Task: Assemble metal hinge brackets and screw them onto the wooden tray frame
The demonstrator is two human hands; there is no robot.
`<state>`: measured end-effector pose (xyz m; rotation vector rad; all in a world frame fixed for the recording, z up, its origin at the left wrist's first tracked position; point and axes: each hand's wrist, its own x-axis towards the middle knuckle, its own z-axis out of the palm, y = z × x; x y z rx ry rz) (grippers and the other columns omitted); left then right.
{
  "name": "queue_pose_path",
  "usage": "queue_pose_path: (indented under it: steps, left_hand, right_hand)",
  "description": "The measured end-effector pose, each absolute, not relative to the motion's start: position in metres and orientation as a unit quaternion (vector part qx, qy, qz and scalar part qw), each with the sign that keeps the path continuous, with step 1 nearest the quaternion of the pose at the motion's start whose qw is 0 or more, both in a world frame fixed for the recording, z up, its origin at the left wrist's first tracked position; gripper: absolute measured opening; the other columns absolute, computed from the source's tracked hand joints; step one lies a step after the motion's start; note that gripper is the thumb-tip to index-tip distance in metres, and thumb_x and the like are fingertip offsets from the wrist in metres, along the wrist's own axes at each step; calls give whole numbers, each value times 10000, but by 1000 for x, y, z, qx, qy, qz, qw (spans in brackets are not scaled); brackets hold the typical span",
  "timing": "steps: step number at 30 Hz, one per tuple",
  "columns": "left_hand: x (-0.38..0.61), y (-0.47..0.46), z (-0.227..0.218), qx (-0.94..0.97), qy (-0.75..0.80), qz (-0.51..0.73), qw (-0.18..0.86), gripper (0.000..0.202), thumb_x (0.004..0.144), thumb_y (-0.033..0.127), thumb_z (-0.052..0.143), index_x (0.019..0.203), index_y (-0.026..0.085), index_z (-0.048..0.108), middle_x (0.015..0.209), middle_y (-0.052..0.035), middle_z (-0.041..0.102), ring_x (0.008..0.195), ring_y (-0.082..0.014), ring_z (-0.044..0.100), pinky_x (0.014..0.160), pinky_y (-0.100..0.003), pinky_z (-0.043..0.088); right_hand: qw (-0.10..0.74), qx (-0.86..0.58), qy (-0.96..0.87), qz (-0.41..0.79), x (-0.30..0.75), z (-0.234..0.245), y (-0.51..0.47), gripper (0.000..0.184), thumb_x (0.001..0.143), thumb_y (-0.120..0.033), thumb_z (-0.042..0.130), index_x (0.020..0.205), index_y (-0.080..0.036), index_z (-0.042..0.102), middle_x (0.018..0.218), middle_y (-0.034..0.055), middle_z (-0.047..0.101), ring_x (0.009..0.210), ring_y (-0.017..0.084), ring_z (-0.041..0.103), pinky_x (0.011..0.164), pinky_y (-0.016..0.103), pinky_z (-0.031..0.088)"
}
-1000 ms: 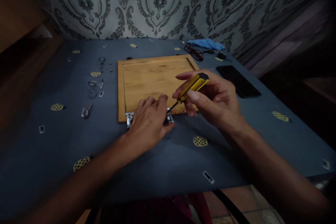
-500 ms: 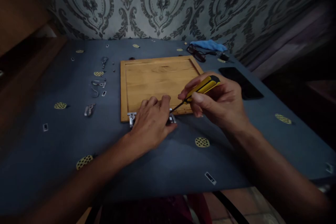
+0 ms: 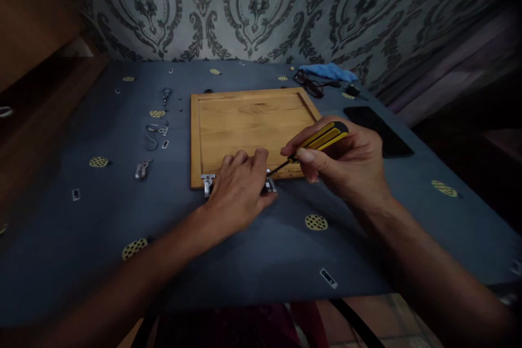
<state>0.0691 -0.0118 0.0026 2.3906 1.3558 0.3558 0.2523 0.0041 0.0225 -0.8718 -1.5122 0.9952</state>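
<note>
A framed wooden panel (image 3: 248, 128) lies flat on the cloth-covered table. My left hand (image 3: 238, 190) rests over its near edge, closed around a metal hinge (image 3: 271, 184) that is partly hidden beneath the fingers and thumb. My right hand (image 3: 354, 166) grips a yellow and black screwdriver (image 3: 322, 141) between thumb and fingers. The screwdriver slants down to the left, its tip at the hinge by my left hand. Whether the tip sits in a screw is too small to tell. Another metal hinge (image 3: 207, 186) is at the panel's near left corner, beside my left hand.
On the left of the blue tablecloth (image 3: 93, 244) lie a loose hinge (image 3: 142, 168), more metal fittings (image 3: 160, 129) and several small screws (image 3: 166, 97). A dark phone (image 3: 379, 131) lies to the right. Eyeglasses (image 3: 310, 85) and a blue cloth (image 3: 328, 72) are at the back.
The whole scene has shifted slightly to the right as my head turned. Both hands keep nearly the same place on the panel, and the screwdriver tip stays at the hinge.
</note>
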Motion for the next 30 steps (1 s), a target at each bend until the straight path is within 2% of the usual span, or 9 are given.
queue_pose_path:
  steps: [4,6,10,14,17,22,26,30]
  left_hand:
    - [69,-11,2,848,479,135,182,521,923,291,757,1332,166,458,1182,-113,716,1178,-318,604,1009,-474,475]
    - [69,-11,3,847,482,131,184,522,919,292,764,1324,155,465,1177,-119,716,1185,-325,605,1011,-480,476]
    - [70,-10,5,845,485,119,192,506,921,286,769,1313,151,481,1192,-124,710,1196,-322,607,1024,-475,478]
    - [70,-10,6,845,485,118,193,512,920,296,778,1315,155,485,1192,-121,711,1198,-324,605,1030,-482,480]
    - [70,-11,8,844,487,113,193,495,921,295,776,1302,153,493,1194,-125,712,1196,-327,608,1035,-485,480]
    - [71,-11,8,843,489,112,194,513,912,306,784,1304,170,483,1189,-122,715,1190,-329,613,1027,-490,486]
    - [70,-11,6,844,487,119,192,491,904,292,788,1276,179,489,1171,-113,715,1180,-325,613,1020,-484,487]
    - [69,-11,6,842,488,123,193,506,903,300,788,1289,196,478,1182,-107,714,1173,-320,614,1006,-477,491]
  right_hand:
    - [514,-352,-638,452,258,24,4,283,835,-440,887,1053,-274,814,875,6,793,458,82,601,418,237,519]
    - [500,-348,-645,461,260,25,4,284,871,-433,856,1107,-278,826,927,27,806,485,88,623,445,245,540]
    - [506,-355,-653,437,259,26,3,136,848,-362,884,926,-254,857,843,37,800,458,79,610,413,218,507]
    - [523,-361,-644,424,253,27,2,133,805,-323,917,808,-227,825,789,27,781,420,68,570,380,209,495]
    - [522,-359,-635,442,253,29,1,182,786,-353,931,817,-226,805,773,7,770,422,65,576,381,194,501]
    - [482,-373,-653,449,259,30,1,292,846,-433,875,1081,-265,832,864,26,799,481,105,631,434,248,554]
    - [491,-369,-653,443,258,27,3,234,809,-430,905,934,-242,844,777,12,773,434,82,577,398,228,506]
    - [514,-373,-632,444,255,25,5,246,758,-414,943,818,-227,795,741,-3,758,393,66,526,353,214,458]
